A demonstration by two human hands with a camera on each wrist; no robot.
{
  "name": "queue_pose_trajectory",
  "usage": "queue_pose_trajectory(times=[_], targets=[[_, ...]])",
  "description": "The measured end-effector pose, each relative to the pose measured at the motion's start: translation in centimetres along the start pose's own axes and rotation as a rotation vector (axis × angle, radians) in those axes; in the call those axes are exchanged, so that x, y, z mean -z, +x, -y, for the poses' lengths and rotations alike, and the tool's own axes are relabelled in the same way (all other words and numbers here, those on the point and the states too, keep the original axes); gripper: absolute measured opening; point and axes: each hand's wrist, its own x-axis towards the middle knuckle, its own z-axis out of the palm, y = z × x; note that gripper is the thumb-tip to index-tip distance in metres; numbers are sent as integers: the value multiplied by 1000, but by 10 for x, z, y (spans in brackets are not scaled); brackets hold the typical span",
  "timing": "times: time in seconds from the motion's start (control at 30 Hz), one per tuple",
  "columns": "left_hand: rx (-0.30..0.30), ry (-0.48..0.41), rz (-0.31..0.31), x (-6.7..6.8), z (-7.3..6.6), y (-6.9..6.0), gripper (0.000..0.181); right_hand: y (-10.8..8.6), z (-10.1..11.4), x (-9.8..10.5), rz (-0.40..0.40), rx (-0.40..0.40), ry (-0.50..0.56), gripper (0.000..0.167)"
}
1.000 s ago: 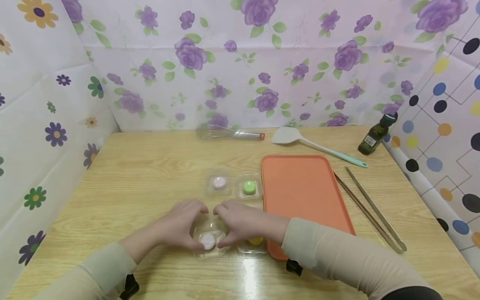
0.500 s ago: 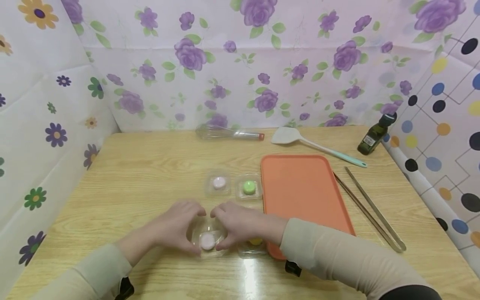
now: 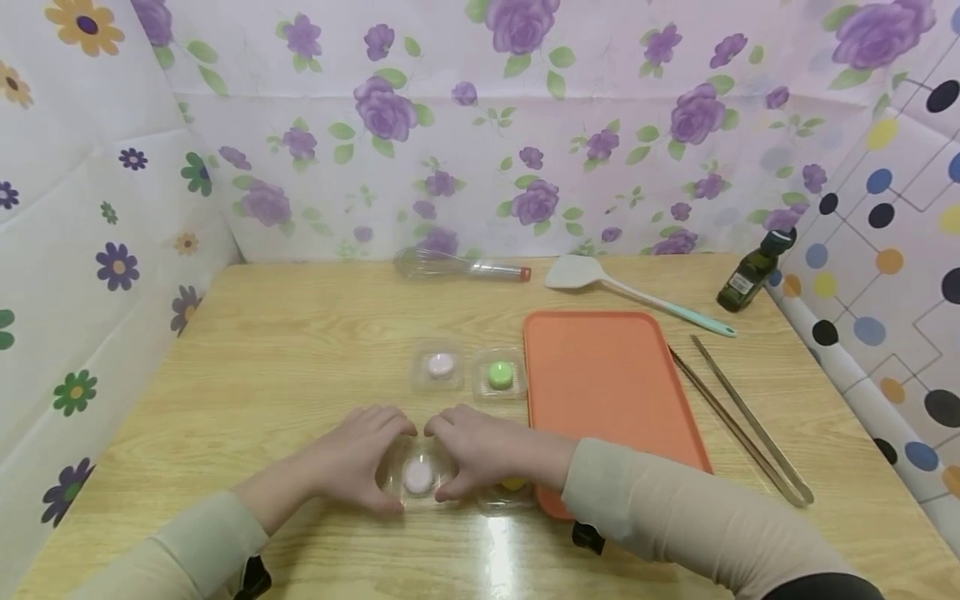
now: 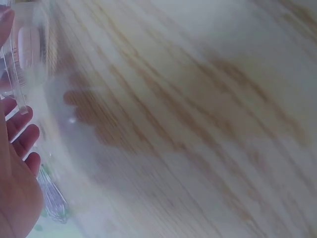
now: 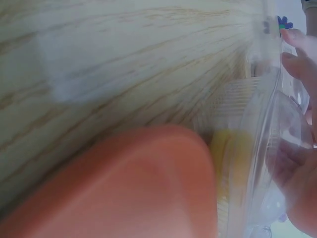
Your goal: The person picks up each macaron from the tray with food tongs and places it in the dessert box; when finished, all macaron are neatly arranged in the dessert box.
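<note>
A clear plastic box (image 3: pixel 420 502) stands on the wooden table, holding a pale pink macaron (image 3: pixel 418 477). My left hand (image 3: pixel 360 458) curves round its left side, thumb towards me and fingers at the far side. On the opposite side my right hand (image 3: pixel 476 450) holds it in the same curved way. The left wrist view shows the fingertips (image 4: pixel 22 124) at the clear rim, with the macaron inside. Beside my right hand, a second clear box holds a yellow macaron (image 5: pixel 230 158), partly hidden by the right arm in the head view.
Behind are boxes with a pink macaron (image 3: pixel 440 365) and a green macaron (image 3: pixel 500 375). An orange tray (image 3: pixel 607 383) lies to the right, with metal tongs (image 3: pixel 750 429) beyond it. A whisk (image 3: pixel 465 266), a spatula (image 3: pixel 637 293) and a green bottle (image 3: pixel 750 273) lie or stand at the back.
Both hands stay round the box with only small shifts. The clear dome over the pink macaron looks lower and flatter than a second ago, and the macaron appears slightly farther from me.
</note>
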Motion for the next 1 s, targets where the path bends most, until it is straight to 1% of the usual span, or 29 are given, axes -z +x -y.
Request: queue_pose_trajectory(times=[0.17,0.37,0.5,0.6,0.77,0.87,1.0], targets=[[-20,15,-10,1,0,1,79,-2,-2,1,-7,21,7,74],[-34,36,-10,1,-2,2,76,-3,-3,1,-4,26,-4,75],[-41,43,-16,1,-3,3,74,-3,-2,1,-2,33,-33,79],[-37,44,-16,1,-4,3,73,-3,0,1,-5,33,-60,77],[-20,39,-7,2,-5,3,73,-2,3,1,1,1,-76,65],[-17,40,-2,2,-6,3,74,-3,4,2,3,-23,-72,65],[-35,48,-10,1,-5,4,73,-4,3,2,-1,-23,-74,68]])
